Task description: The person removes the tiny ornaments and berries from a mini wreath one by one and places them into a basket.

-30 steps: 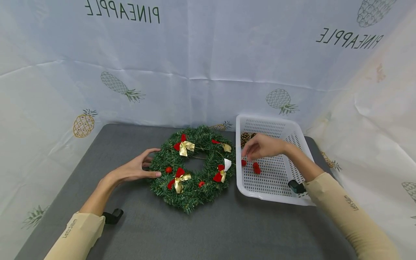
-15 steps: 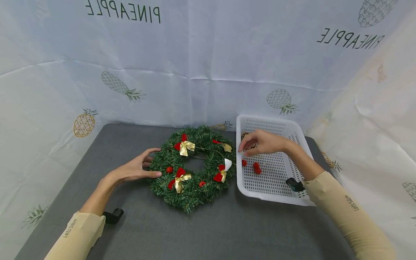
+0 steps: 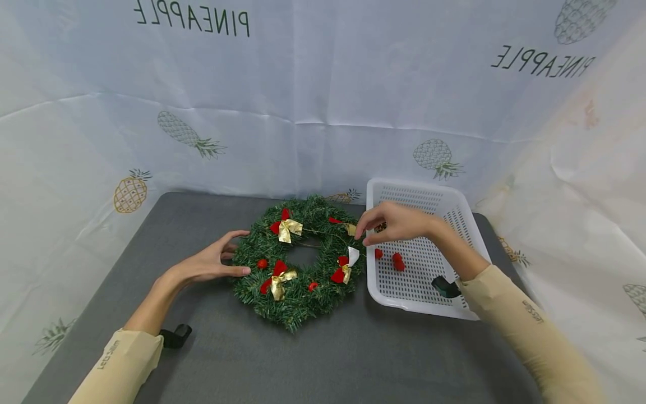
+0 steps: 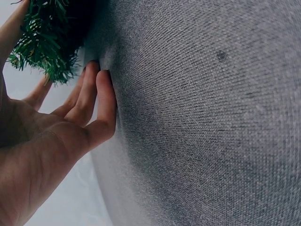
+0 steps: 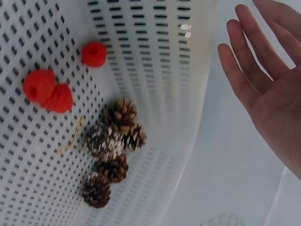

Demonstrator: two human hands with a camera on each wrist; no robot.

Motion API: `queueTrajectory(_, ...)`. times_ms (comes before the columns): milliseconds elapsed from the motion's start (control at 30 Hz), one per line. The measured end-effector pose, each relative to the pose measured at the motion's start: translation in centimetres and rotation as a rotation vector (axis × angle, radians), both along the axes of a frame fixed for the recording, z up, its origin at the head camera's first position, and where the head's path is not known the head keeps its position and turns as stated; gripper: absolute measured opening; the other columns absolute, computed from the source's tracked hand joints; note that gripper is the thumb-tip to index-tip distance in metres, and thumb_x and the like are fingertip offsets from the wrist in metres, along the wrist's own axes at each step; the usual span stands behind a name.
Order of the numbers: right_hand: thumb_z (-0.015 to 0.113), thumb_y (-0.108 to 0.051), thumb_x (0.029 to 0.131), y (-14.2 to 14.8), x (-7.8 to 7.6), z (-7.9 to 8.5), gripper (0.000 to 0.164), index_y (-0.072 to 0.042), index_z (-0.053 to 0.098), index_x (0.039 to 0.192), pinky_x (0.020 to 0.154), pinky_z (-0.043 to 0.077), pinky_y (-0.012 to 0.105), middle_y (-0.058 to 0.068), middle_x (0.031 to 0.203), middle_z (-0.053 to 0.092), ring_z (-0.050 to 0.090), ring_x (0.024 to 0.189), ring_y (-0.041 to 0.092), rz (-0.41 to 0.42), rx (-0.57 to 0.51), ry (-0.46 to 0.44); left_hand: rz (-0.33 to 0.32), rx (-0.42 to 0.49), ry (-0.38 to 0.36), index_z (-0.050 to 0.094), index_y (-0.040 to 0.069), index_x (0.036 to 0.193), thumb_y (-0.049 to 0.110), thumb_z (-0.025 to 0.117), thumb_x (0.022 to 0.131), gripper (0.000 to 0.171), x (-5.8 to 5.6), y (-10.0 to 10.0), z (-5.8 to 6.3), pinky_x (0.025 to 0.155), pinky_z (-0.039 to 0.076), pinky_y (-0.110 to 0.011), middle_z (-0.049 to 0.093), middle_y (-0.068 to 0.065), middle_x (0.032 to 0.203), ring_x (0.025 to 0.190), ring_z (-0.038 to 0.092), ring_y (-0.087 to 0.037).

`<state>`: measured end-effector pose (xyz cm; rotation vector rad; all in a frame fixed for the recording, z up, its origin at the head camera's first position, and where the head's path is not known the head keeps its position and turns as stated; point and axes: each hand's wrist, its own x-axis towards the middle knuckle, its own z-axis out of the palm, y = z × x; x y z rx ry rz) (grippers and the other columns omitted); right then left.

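Observation:
A green wreath [image 3: 298,303] with red and gold bows and small red balls lies on the grey table. At its left edge rests my left hand [image 3: 204,265], thumb and fingers spread along the greenery. The left wrist view shows the other fingers [image 4: 84,94] of that hand close to the cloth. My right hand [image 3: 396,221] hovers where the wreath meets the left rim of a white basket [image 3: 375,294], thumb and index tips near each other with nothing visible between them. Its other fingers [image 5: 263,52] look loosely extended in the right wrist view; the thumb is hidden there.
Inside the basket are red pompoms [image 5: 59,98], several pine cones [image 5: 103,141] and a short gold string [image 5: 70,139]. A thin gold cord [image 3: 323,231] crosses the wreath. Behind the table [image 3: 282,365] hangs a white pineapple-print sheet [image 3: 323,84].
My right hand has come up from inside the basket and moved left over its rim to the wreath's right side. The left hand and the wreath have stayed put.

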<state>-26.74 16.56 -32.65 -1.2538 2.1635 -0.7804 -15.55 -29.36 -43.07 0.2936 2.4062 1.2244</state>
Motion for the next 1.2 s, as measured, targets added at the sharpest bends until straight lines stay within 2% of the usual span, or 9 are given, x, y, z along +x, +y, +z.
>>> queueTrajectory(133,0.077,-0.012,0.102,-1.5,0.3,-0.2,0.023,-0.004,0.080,0.123,0.108,0.062,0.044,0.012,0.127,0.078,0.076,0.120,0.024,0.023,0.012,-0.037,0.002,-0.001,0.001,0.017,0.018,0.174,0.039,0.081,0.099,0.100,0.0,0.0,-0.1,0.113,0.047,-0.076,0.022,-0.041,0.172,0.155,0.032,-0.067)
queueTrajectory(300,0.077,-0.012,0.102,-3.3,0.8,-0.6,0.023,-0.002,0.079,0.122,0.108,0.061,0.047,0.018,0.126,0.078,0.076,0.116,0.023,0.055,0.022,-0.081,0.001,0.002,0.008,0.017,0.018,0.174,0.038,0.081,0.099,0.100,0.0,0.0,-0.1,0.113,0.047,-0.076,0.022,-0.041,0.172,0.155,0.032,-0.067)
queueTrajectory(467,0.074,-0.010,0.103,-4.6,1.0,-1.2,0.021,0.000,0.078,0.122,0.106,0.062,0.042,0.018,0.122,0.079,0.078,0.113,0.021,0.110,0.020,-0.098,0.000,0.004,0.006,0.017,0.018,0.173,0.038,0.081,0.099,0.100,0.0,0.1,0.0,0.113,0.047,-0.076,0.023,-0.041,0.172,0.155,0.033,-0.066)
queueTrajectory(600,0.073,-0.009,0.104,-5.6,1.4,-1.2,0.021,0.001,0.077,0.122,0.103,0.064,0.043,0.019,0.121,0.079,0.079,0.111,0.023,0.156,0.025,-0.123,0.002,0.003,0.003,0.017,0.019,0.174,0.038,0.081,0.099,0.100,-0.1,0.1,0.1,0.113,0.047,-0.076,0.024,-0.041,0.172,0.155,0.033,-0.066)
queueTrajectory(800,0.071,-0.011,0.106,-6.9,1.8,-1.3,0.020,0.000,0.077,0.122,0.102,0.064,0.038,0.017,0.122,0.079,0.079,0.112,0.020,0.227,0.038,-0.138,0.003,0.003,-0.004,0.016,0.019,0.174,0.038,0.081,0.099,0.101,-0.1,0.1,0.1,0.112,0.048,-0.075,0.024,-0.040,0.172,0.155,0.033,-0.066)
queueTrajectory(1200,0.066,-0.011,0.109,-10.1,2.9,-1.8,0.023,-0.004,0.076,0.129,0.103,0.060,0.022,0.011,0.128,0.079,0.077,0.116,0.014,0.375,0.201,-0.129,-0.002,0.005,0.011,0.017,0.018,0.174,0.037,0.081,0.099,0.100,0.1,-0.1,0.0,0.111,0.049,-0.076,0.022,-0.041,0.172,0.154,0.033,-0.067)
